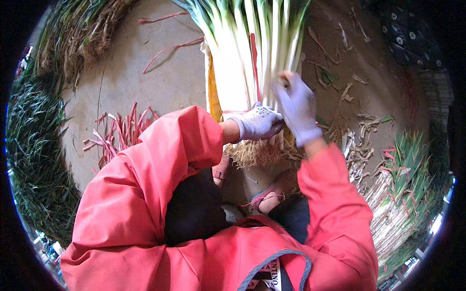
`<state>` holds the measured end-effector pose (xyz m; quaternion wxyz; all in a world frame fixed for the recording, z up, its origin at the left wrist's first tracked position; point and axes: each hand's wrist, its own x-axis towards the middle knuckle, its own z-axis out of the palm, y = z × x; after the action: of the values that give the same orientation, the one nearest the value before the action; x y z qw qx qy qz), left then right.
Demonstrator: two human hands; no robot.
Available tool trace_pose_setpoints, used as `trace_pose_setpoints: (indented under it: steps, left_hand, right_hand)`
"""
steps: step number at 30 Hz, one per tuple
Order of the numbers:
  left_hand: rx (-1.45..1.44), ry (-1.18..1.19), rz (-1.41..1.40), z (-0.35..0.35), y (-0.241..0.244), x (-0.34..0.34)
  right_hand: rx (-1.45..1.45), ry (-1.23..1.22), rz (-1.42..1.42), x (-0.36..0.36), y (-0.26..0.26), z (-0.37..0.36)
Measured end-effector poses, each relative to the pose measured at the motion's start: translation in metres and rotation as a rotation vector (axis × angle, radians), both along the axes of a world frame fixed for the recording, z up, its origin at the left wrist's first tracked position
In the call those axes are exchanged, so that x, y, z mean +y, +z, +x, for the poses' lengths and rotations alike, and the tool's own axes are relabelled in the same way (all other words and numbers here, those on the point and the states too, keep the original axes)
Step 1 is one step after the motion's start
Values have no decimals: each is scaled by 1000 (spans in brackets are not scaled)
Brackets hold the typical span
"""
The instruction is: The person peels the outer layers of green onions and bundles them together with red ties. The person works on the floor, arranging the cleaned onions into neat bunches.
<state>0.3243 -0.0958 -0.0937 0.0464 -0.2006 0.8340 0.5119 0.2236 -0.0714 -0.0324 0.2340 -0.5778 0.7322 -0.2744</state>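
Observation:
A large bundle of leeks (233, 69) lies before me, green leaves away from me and the hairy roots (255, 154) towards me. A pink-red tie strip (254, 65) runs up over the white stalks from my left hand (256, 123), and part of it crosses the stalks beside that hand. My left hand, in a pale knit glove, is closed on the strip near the root end. Just right of it and slightly raised, my gloved right hand (296, 105) is blurred, its fingers curled; whether it holds the strip's other end is unclear.
Loose pink-red strips (122, 131) lie on the floor at left. Unbundled leeks with roots (83, 36) are piled at upper left, green leaves (40, 145) below them. Peeled husks (358, 152) and finished-looking tied leek bundles (393, 207) are at right. A yellow woven material (214, 91) shows under the bundle.

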Motion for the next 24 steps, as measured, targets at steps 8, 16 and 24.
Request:
trace_pose_setpoints:
  steps: [8, 16, 24]
  left_hand:
    - [195, 41, -269, 3, -20, 12]
    - [292, 865, 614, 34, -8, -10]
    - [187, 701, -475, 36, -20, -35]
  right_hand:
    - [-870, -179, 282, -39, -49, -7]
    - [-759, -468, 85, 75, -114, -21]
    - [-219, -447, 397, 45, -46, 16]
